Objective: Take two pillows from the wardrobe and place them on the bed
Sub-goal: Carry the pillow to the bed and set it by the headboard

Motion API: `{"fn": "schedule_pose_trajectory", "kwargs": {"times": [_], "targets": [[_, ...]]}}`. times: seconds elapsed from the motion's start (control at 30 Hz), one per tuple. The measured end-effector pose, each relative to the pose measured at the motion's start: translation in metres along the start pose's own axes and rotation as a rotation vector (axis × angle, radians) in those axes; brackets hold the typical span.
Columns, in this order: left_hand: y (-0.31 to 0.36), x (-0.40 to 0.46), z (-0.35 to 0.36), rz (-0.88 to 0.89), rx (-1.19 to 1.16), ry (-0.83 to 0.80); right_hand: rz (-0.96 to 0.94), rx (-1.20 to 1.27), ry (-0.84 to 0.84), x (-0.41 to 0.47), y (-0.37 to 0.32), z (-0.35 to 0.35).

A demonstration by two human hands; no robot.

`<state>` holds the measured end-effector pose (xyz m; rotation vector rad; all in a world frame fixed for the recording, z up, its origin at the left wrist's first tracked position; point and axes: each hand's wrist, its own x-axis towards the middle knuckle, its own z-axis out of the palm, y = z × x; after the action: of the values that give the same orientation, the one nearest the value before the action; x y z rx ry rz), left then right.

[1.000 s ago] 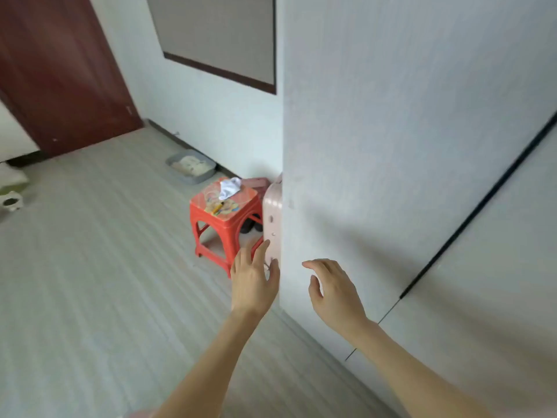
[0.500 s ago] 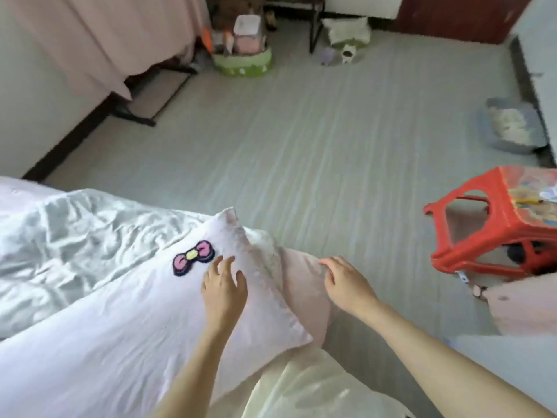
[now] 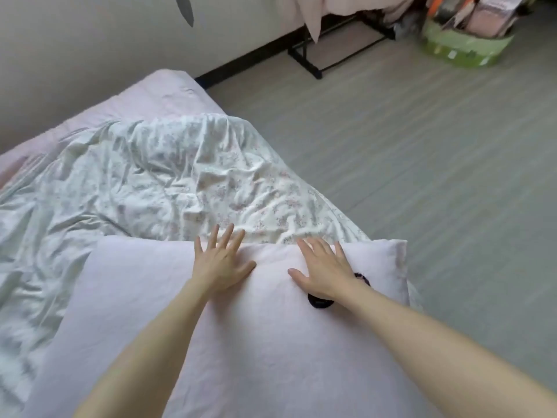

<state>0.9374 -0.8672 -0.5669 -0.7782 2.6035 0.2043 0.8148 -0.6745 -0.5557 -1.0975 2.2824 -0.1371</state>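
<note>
At far left, the bed (image 3: 168, 95) runs along a pale wall (image 3: 90, 31), its pink mattress cover exposed at the far corner. A crumpled white floral quilt (image 3: 168, 182) lies across most of the bed surface, one edge hanging over the side toward the floor.

In the foreground a pale pink pillow (image 3: 144, 297) lies flat on the bed, overlapping the near edge of the quilt. Only one pillow can be made out with certainty.

The left hand (image 3: 221, 260) rests palm down on the upper middle of the pillow, fingers spread and extended, gripping nothing. Just beside it, the right hand (image 3: 324, 271) also lies flat and splayed on the pillow, holding nothing. A dark embroidered patch (image 3: 321, 303) on the pillowcase shows partly from under the right wrist.

To the right, grey wood-pattern floor (image 3: 422, 161) is visible. At the upper right a black rack base (image 3: 310, 58) stands under hanging pink fabric (image 3: 313, 13), and a green basket (image 3: 464, 46) holds assorted items, too blurred to identify.
</note>
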Motion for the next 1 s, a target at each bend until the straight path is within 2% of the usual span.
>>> {"fn": "schedule_pose_trajectory", "kwargs": {"times": [0.07,0.1,0.17,0.27,0.37,0.47,0.53,0.67,0.77,0.9,1.0], "targets": [[-0.004,0.018,0.013,-0.038,0.038,-0.102,0.025,-0.011,-0.082,0.021,0.003,0.011],[-0.006,0.024,0.020,-0.051,0.044,-0.093,0.033,-0.028,-0.103,0.028,0.005,0.016],[-0.001,0.023,0.026,-0.042,0.035,0.055,0.040,-0.081,-0.082,0.032,0.005,0.020],[0.011,0.003,0.020,-0.072,-0.168,0.293,-0.043,-0.169,-0.039,0.024,0.003,0.011],[0.023,-0.037,0.001,-0.112,-0.301,0.445,-0.120,-0.139,-0.026,0.003,0.001,-0.009],[0.043,-0.080,-0.029,-0.168,-0.324,0.533,-0.215,-0.072,0.147,-0.035,0.001,-0.023],[0.064,-0.110,-0.049,-0.176,-0.301,0.648,-0.291,-0.024,0.279,-0.068,0.006,-0.030],[0.111,-0.149,-0.090,-0.085,-0.249,0.713,-0.390,0.146,0.301,-0.116,0.024,-0.062],[0.162,-0.167,-0.120,-0.037,-0.213,0.784,-0.539,0.153,0.471,-0.146,0.038,-0.088],[0.250,-0.182,-0.155,0.075,-0.195,0.897,-0.566,0.146,0.732,-0.187,0.093,-0.122],[0.328,-0.182,-0.169,0.150,-0.179,0.941,-0.549,0.080,0.826,-0.215,0.166,-0.152]]}}
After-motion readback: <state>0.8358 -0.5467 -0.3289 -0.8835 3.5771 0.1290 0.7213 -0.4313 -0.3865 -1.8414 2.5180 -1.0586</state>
